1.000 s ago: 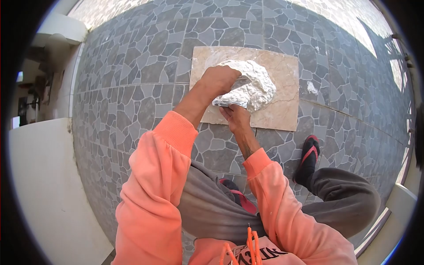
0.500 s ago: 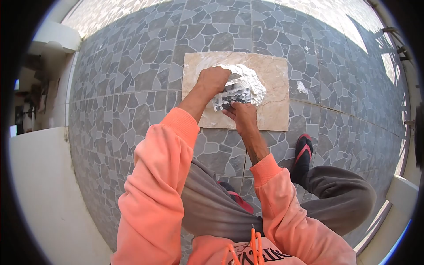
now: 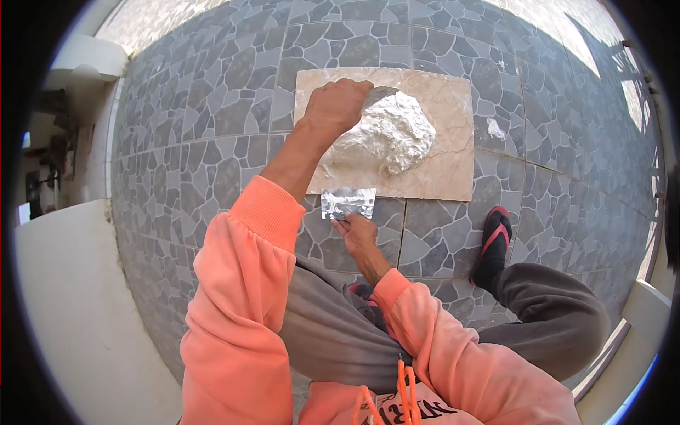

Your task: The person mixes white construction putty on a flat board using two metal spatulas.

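Observation:
A mound of wet white plaster-like paste (image 3: pixel 397 134) sits on a beige marbled tile (image 3: pixel 450 170). My left hand (image 3: pixel 340 105) is closed at the mound's far left side, gripping a grey metal scraper (image 3: pixel 382 93) whose blade touches the paste; its handle is hidden under my fingers. In my right hand (image 3: pixel 360 232) is a flat rectangular metal plate (image 3: pixel 348 203), smeared with white. I pinch this plate by its near edge, and it overlaps the tile's near edge.
Grey stone-patterned floor (image 3: pixel 212 184) surrounds the tile. White splatter (image 3: pixel 495 129) marks the floor to the right. My foot in a red-strapped flip-flop (image 3: pixel 494 241) is near the tile's lower right corner. A pale low wall (image 3: pixel 78 283) stands at left.
My right hand has drawn the metal plate away from the paste toward me, past the tile's near edge. My left hand has shifted slightly farther away, and more of the mound shows.

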The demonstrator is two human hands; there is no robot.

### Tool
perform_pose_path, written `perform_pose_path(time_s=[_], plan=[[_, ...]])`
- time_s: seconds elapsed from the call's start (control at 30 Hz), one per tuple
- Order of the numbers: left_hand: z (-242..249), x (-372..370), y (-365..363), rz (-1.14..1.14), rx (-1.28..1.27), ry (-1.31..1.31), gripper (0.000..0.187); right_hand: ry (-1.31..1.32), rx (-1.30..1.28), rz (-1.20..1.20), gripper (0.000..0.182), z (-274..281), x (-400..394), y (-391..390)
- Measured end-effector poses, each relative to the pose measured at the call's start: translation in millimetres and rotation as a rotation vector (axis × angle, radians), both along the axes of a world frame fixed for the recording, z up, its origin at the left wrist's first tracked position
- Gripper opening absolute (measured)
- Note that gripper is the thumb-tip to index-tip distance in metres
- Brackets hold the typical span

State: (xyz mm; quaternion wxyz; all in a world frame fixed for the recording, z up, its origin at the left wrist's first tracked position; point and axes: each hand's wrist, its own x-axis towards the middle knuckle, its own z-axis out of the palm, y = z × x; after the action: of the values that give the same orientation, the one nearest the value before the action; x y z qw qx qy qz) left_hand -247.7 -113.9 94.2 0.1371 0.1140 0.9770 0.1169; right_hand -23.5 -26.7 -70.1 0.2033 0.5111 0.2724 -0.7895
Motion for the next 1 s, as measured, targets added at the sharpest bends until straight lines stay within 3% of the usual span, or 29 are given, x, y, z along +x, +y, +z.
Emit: perform_pose_path(time_s=[0.2,0.43,0.57,0.7,0.8,1.0], plan=[[-1,4,-13,0.055,0.000,-0.041,0.034,-0.108,0.165,-0.047,0.022,0,-5,-32],[11,8,-13,0.038,-0.001,0.045,0.034,-0.124,0.040,-0.208,0.027,-4,-50,-93],[16,11,-10,0.028,0.011,0.114,0.032,-0.141,-0.130,-0.453,0.024,-6,-80,-116],[9,11,-16,0.028,-0.019,0.088,0.029,-0.003,-0.254,-0.568,0.017,-29,-98,-113],[10,11,-19,0.046,-0.054,0.063,0.028,0.080,-0.104,-0.409,0.015,-1,-103,-96],[13,10,-17,0.061,-0.096,-0.012,0.031,0.151,-0.103,-0.481,0.021,20,-115,-67]])
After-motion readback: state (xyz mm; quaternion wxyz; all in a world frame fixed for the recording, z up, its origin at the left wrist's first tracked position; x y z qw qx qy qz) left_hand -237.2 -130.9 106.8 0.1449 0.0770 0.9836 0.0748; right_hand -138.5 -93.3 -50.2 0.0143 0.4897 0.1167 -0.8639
